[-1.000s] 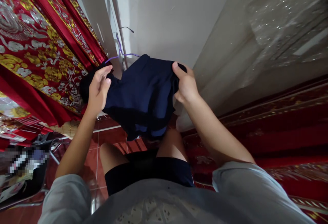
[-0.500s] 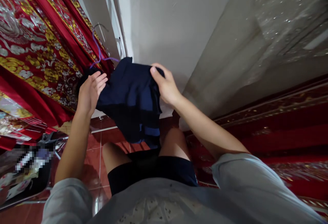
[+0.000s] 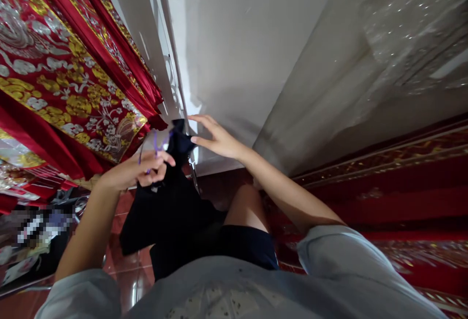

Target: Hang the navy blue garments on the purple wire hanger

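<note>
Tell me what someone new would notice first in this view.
The red cloth with gold and silver patterns, across the upper left, would likely catch the eye first. Left of centre, the left hand holds a purple hanger, a dark garment hangs beneath, and the open right hand is beside the garment's top.

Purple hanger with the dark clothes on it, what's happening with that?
A person is handling a dark garment on a purple hanger. The left hand has its fingers curled at the hanger, which looks blurred. The right hand is open, with its thumb at the garment's upper edge; whether it touches is hard to tell. The garment hangs down in front of the person's legs, and a shiny red cloth hangs to the left.
</note>
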### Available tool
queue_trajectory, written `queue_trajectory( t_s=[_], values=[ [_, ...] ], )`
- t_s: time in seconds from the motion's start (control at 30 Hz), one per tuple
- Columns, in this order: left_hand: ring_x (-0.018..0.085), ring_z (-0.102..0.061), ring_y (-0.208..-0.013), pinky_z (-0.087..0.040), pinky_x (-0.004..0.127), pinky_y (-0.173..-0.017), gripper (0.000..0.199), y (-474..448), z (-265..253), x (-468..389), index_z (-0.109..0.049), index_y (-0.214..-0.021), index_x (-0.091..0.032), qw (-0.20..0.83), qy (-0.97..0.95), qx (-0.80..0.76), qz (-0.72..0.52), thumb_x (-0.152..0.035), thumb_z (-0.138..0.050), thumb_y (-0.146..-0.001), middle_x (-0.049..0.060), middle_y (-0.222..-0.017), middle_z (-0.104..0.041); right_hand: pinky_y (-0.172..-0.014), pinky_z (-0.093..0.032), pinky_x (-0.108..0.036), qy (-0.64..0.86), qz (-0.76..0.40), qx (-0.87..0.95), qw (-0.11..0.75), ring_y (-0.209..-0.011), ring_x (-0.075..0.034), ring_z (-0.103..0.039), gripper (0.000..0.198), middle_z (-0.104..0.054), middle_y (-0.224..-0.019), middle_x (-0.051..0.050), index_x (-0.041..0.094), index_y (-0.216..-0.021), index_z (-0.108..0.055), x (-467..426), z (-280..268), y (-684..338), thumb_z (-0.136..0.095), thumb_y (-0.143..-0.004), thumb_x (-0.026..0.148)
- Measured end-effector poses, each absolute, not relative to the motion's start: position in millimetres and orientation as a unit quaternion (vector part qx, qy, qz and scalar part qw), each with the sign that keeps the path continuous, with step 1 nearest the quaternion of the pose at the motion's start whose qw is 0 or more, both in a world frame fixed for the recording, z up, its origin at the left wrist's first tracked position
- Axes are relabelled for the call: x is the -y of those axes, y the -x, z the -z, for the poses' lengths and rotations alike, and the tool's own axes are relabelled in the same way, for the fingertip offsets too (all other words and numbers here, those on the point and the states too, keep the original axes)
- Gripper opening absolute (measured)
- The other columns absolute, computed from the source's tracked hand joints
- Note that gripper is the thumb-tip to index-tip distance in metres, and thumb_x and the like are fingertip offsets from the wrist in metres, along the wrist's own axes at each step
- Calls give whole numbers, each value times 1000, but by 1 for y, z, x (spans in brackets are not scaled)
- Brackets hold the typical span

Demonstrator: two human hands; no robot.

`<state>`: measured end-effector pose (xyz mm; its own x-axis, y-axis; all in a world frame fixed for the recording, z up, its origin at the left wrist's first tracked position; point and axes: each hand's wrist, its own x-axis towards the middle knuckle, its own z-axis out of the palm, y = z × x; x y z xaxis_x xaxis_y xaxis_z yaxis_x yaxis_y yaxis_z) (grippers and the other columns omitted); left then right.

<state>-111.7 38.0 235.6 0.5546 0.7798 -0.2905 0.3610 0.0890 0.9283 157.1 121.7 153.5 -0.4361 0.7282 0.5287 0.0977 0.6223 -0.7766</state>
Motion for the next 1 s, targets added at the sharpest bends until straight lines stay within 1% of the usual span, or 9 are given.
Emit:
queue_trajectory(
  t_s=[0.1,0.2,0.3,0.47,0.63,0.73,0.8,0.9,1.0],
  values=[
    [9,-45,-49,-33,21,-44,35,119,-230,-32,-74,-98,-20,500,-729,-453,-113,-52,-61,-93,1,-65,-60,-121,-36,-58,307,-335,784,422,-139,-32,-51,63,-60,-145,-14,24,-135,-65,-137,-124,-165,-76,-82,55],
    [12,-52,-56,-41,23,-53,33,133,-219,-47,-76,-89,-19,379,-756,-487,-218,-49,-62,-93,1,-64,-63,-89,-59,-43,295,-472,767,319,-91,-23,-70,47,-77,-97,-9,19,-96,-78,-136,-109,-174,-63,-89,63],
    [16,-63,-68,-51,29,-69,32,141,-209,-67,-74,-90,-17,286,-736,-498,-358,-48,-67,-90,4,-76,-71,-68,-59,-33,312,-570,677,345,-68,-17,-67,47,-73,-75,-3,18,-83,-76,-128,-111,-187,-69,-83,64],
    [24,-67,-113,-51,41,-104,33,134,-201,-70,-68,-118,-21,59,-694,-456,-554,-46,-60,-97,9,-120,-71,-69,-63,-37,370,-552,499,556,-75,-23,-75,46,-75,-76,-4,20,-85,-74,-118,-135,-227,-85,-68,61],
    [28,-62,-112,-48,49,-103,25,123,-166,-56,-69,-114,-24,-169,-646,-420,-615,-40,-58,-98,9,-111,-68,-89,-63,-51,369,-428,417,712,-112,-34,-72,47,-78,-99,-11,21,-87,-72,-129,-159,-251,-84,-67,62],
    [25,-64,-96,-50,47,-94,22,105,-143,-58,-72,-112,-24,-126,-704,-406,-569,-33,-55,-100,7,-97,-71,-97,-61,-51,349,-417,418,728,-122,-33,-68,51,-77,-107,-12,20,-92,-71,-146,-171,-231,-82,-68,64],
    [22,-65,-90,-51,43,-94,33,91,-134,-63,-69,-128,-26,-47,-753,-425,-500,-32,-51,-102,6,-95,-73,-99,-61,-50,346,-438,438,705,-121,-32,-69,53,-78,-104,-11,20,-94,-71,-154,-176,-212,-79,-71,67],
    [22,-68,-91,-53,39,-94,48,80,-131,-69,-53,-150,-29,45,-793,-475,-379,-37,-47,-103,8,-104,-74,-98,-61,-50,351,-476,464,660,-115,-31,-71,52,-78,-96,-8,21,-94,-71,-151,-176,-198,-78,-73,68],
    [24,-71,-94,-55,38,-91,49,82,-125,-74,-55,-150,-30,72,-791,-511,-327,-41,-50,-102,9,-109,-75,-96,-61,-51,355,-510,467,629,-110,-31,-72,51,-77,-91,-8,21,-91,-70,-135,-169,-209,-81,-71,66]
  ],
)
